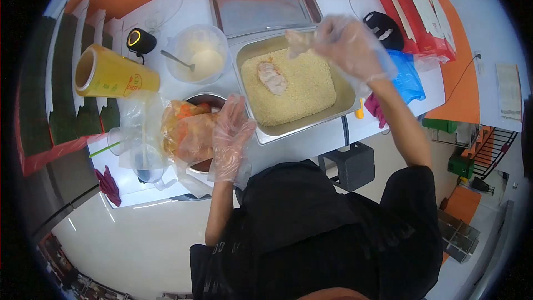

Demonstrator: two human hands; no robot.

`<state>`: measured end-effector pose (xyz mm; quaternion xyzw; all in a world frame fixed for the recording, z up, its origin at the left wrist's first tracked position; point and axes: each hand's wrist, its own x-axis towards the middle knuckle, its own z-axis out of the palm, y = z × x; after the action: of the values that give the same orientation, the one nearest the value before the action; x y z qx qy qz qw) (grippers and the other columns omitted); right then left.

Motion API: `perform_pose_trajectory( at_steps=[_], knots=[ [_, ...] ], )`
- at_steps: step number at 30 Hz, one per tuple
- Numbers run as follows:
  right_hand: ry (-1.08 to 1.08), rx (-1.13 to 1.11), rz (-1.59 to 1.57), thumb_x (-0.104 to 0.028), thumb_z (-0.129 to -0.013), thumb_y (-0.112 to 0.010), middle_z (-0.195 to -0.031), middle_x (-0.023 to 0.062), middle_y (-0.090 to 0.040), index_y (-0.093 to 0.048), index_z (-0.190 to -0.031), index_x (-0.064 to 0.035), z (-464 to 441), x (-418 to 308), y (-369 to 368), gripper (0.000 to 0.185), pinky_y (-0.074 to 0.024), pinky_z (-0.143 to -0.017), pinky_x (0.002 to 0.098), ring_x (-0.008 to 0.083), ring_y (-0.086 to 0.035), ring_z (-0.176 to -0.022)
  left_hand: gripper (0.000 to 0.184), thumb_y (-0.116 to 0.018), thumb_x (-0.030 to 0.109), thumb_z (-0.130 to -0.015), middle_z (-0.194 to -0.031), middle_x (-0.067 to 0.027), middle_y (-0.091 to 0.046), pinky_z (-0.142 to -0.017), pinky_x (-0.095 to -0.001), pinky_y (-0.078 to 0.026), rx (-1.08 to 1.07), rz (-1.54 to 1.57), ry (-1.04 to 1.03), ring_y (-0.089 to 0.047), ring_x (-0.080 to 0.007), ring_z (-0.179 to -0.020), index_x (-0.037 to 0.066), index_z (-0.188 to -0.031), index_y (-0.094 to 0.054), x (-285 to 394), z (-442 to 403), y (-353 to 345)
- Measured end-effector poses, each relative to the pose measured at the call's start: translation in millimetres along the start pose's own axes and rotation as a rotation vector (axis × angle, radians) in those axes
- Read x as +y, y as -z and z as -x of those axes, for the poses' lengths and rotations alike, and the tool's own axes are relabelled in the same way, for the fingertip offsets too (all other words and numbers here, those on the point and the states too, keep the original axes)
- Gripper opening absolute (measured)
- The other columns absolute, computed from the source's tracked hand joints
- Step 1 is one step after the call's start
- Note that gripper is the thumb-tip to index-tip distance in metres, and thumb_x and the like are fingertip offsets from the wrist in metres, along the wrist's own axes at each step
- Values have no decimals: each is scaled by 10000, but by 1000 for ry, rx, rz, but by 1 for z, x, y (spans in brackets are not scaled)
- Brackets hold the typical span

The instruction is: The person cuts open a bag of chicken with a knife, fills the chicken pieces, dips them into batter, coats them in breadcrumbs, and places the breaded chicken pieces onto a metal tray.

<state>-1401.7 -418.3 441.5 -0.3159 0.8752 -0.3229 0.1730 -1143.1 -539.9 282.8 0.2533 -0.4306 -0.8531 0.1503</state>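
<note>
My right hand (pixel 347 47), in a clear plastic glove, is raised over the right side of a deep metal pan (pixel 300 134). Its fingers are closed around a pale piece (pixel 300 43) that looks like chicken, partly hidden by the hand. Pale yellow crumbs (pixel 294 105) fill the pan, and a raw chicken piece (pixel 271 76) lies on top of them. My left hand (pixel 232 133), also gloved, rests with fingers extended at the right edge of a clear plastic bag (pixel 191 136). Orange-coated food shows through this bag, which sits in a metal bowl (pixel 204 99).
A tub of pale batter (pixel 205 61) with a spoon stands left of the pan. Behind lies a shallow metal tray (pixel 264 5). A yellow wrap roll (pixel 114 75) and a black device (pixel 141 40) stand left; a blue bag (pixel 408 78) lies right.
</note>
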Motion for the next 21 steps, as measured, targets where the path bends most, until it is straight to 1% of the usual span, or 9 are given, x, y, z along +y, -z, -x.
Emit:
perform_pose_trajectory(
  at_steps=[2,4,7,10,13,16,19,20,21],
  knots=[
    [162,-72,88,-159,-843,-751,-720,78,-666,-694,-860,-37,13,62,-28,136,-509,-666,345,166,-609,-670,819,-687,-53,-922,-1636,-206,-364,-1187,-380,-346,24,9,-19,-332,-260,-1525,25,-1619,-265,-5,-2,-6],
    [121,-142,528,-172,-864,-731,-716,103,-652,-697,-878,-47,33,107,-62,130,-511,-670,377,208,-616,-663,808,-679,-60,-923,-1638,-205,-360,-1185,-381,-346,70,-32,-41,-337,-259,-1524,30,-1617,-274,-9,-1,-10],
    [247,-238,341,-213,-863,-749,-726,140,-654,-698,-886,-39,50,111,-47,183,-512,-685,406,262,-641,-673,797,-668,-72,-923,-1639,-203,-360,-1174,-368,-360,136,-63,-93,-342,-259,-1524,40,-1614,-286,-12,-1,-12],
    [-33,-184,109,-258,-869,-755,-787,177,-678,-698,-899,-22,44,93,-8,244,-514,-710,416,284,-667,-726,783,-660,-72,-928,-1632,-200,-372,-1153,-340,-384,185,-33,-114,-358,-257,-1517,44,-1610,-296,-14,1,-10],
    [-144,-202,222,-282,-875,-760,-855,201,-696,-700,-905,-8,38,102,3,283,-518,-739,416,307,-685,-794,760,-659,-60,-936,-1618,-198,-390,-1140,-318,-403,220,16,-146,-388,-255,-1498,33,-1603,-306,-9,3,-12],
    [-184,-291,247,-287,-880,-759,-853,202,-693,-701,-933,0,39,99,-9,297,-524,-742,408,305,-683,-787,733,-656,-49,-947,-1601,-202,-412,-1147,-324,-410,256,54,-176,-419,-256,-1477,13,-1592,-314,0,8,-17],
    [-51,-312,300,-289,-888,-754,-824,200,-688,-699,-973,4,36,81,-23,310,-531,-748,408,321,-681,-763,693,-655,-32,-957,-1548,-218,-472,-1169,-372,-413,335,82,-192,-459,-270,-1447,-2,-1571,-334,15,23,-21],
    [-22,-315,274,-290,-905,-738,-844,203,-704,-692,-1025,11,34,75,-30,326,-539,-752,401,313,-686,-758,677,-653,-28,-959,-1537,-221,-483,-1169,-382,-415,341,90,-218,-469,-276,-1439,-2,-1562,-345,15,29,-15],
    [-20,-330,235,-287,-906,-727,-866,210,-712,-694,-1029,8,32,62,-37,321,-537,-761,417,332,-695,-786,661,-652,-23,-961,-1526,-224,-495,-1169,-393,-418,343,95,-245,-479,-282,-1430,-1,-1553,-357,17,37,-7]
  ],
)
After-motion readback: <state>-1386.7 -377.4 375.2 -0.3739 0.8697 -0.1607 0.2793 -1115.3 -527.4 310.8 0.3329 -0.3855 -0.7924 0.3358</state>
